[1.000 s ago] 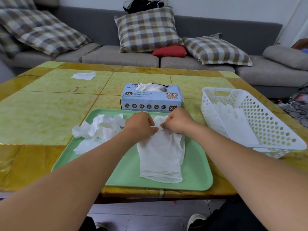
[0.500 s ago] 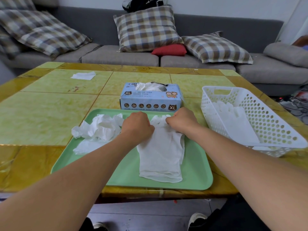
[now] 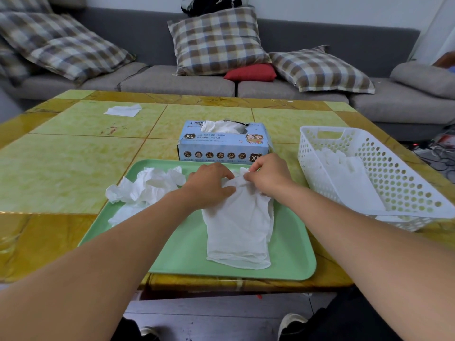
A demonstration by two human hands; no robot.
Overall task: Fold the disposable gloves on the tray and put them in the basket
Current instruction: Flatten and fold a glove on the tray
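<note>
Now both hands' fingers pinch glove (image 3: 240, 217) top edge: left hand (image 3: 209, 184), right hand (image 3: 268, 175).

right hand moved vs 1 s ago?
Yes. The right hand has shifted slightly away from the person, up to the near face of the blue cardboard glove box, gripping the white disposable glove.

— How's the light?
— Bright and even, soft daylight with no hard shadows; only faint shade under the forearms on the tray (image 3: 290, 257).
— Any glare?
— A glossy sheen on the table (image 3: 73, 168) left of the tray, strongest at its near left corner.
— Sharpness?
— Crisp around the tray. Farther from it the wide lens bends the sofa (image 3: 320, 40) line, and the corners look slightly soft.
</note>
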